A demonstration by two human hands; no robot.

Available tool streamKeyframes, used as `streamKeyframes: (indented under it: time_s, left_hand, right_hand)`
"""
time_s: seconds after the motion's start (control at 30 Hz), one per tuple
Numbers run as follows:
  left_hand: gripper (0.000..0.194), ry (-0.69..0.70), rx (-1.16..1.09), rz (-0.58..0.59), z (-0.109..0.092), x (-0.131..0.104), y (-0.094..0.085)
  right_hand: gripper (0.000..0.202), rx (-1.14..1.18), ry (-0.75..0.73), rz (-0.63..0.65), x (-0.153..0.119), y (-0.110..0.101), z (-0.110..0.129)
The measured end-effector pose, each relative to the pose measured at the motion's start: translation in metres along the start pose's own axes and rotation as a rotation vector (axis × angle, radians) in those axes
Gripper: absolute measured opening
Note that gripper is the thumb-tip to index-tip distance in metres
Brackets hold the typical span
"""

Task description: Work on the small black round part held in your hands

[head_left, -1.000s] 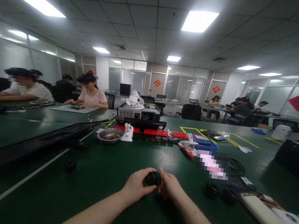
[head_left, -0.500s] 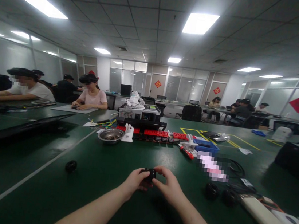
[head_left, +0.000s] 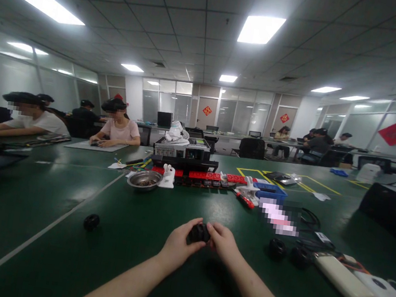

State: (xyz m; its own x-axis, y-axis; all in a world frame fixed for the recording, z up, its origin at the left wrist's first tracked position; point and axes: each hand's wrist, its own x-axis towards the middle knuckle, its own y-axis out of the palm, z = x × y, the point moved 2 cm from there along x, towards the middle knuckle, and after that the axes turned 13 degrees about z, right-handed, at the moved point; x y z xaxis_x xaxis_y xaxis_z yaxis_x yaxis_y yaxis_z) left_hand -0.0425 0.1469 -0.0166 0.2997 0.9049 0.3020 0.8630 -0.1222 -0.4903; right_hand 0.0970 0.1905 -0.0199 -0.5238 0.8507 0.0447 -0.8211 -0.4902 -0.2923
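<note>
Your green desk fills the lower view, and the metal bowl sits on it, left of centre. Taking that bowl as your mark, the big dark case is far off to its right, at the desk's edge. The grey-and-black equipment stands behind it and to the right, with a white bundle on top. The cream slab lies nearer you than the bowl and well to its right; the blue tray is also to its right, roughly level with it. Both your hands are nearer you than the bowl, to its right: your left hand pinches the black part between thumb and fingers, while your right hand grips its other side with bent fingertips. The part's finer shape is too dark to tell. One black ring lies nearer you than the bowl, to its left.
</note>
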Motion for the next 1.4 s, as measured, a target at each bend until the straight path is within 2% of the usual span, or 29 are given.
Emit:
streamKeyframes:
  time_s: [0.07,0.13,0.2,0.27,0.37,0.43,0.5,0.6,0.67,0.77,0.9,1.0,1.1,1.2,1.3,1.4]
  left_hand:
    - [0.05,-0.126,-0.28,-0.021,0.006,0.003,0.002]
    - [0.051,-0.288,-0.604,0.031,0.014,0.005,0.006]
    - [0.052,-0.421,-0.844,0.128,0.02,0.007,0.009]
    - [0.047,-0.461,-0.945,0.18,0.024,0.008,0.01]
    - [0.039,-0.412,-0.867,0.116,0.027,0.009,0.006]
    - [0.038,-0.343,-0.649,0.04,0.026,0.009,0.001]
    - [0.038,-0.222,-0.322,0.004,0.02,0.008,-0.003]
    - [0.042,-0.029,0.1,0.056,0.007,0.003,-0.005]
    - [0.044,0.029,0.207,0.097,0.0,0.0,-0.004]
    - [0.044,0.055,0.23,0.104,-0.005,-0.002,-0.004]
    - [0.047,-0.025,0.155,0.055,0.001,-0.001,-0.004]
    - [0.042,-0.135,-0.125,0.024,0.011,0.003,-0.001]
    - [0.043,-0.328,-0.53,0.095,0.023,0.008,0.006]
    - [0.042,-0.41,-0.703,0.116,0.027,0.011,0.008]
    - [0.039,-0.351,-0.563,0.025,0.025,0.01,0.002]
    - [0.037,-0.173,-0.177,-0.029,0.015,0.006,-0.006]
  right_hand:
    - [0.023,-0.056,-0.141,-0.011,-0.005,0.0,0.009]
    - [0.029,-0.112,-0.24,-0.012,-0.01,0.002,0.017]
    - [0.036,-0.157,-0.273,-0.012,-0.014,0.004,0.022]
    - [0.043,-0.187,-0.275,-0.017,-0.016,0.005,0.022]
    - [0.052,-0.173,-0.236,-0.034,-0.012,0.006,0.016]
    - [0.043,-0.122,-0.143,-0.067,-0.007,0.004,0.009]
    - [0.029,-0.042,0.052,-0.077,-0.001,0.002,0.001]
    - [0.037,0.104,0.328,0.009,0.001,0.002,-0.008]
    - [0.038,0.153,0.363,0.069,0.0,0.003,-0.009]
    - [0.033,0.158,0.307,0.091,-0.001,0.004,-0.009]
    - [0.031,0.191,0.189,0.087,0.0,0.003,-0.008]
    - [0.031,0.195,0.032,0.091,0.0,0.001,-0.003]
    - [0.035,0.109,-0.124,0.105,-0.002,-0.001,0.005]
    - [0.038,-0.054,-0.185,0.073,-0.004,-0.001,0.009]
    - [0.044,-0.062,-0.155,0.028,-0.003,-0.002,0.007]
    - [0.039,0.058,0.084,-0.002,0.0,-0.003,-0.002]
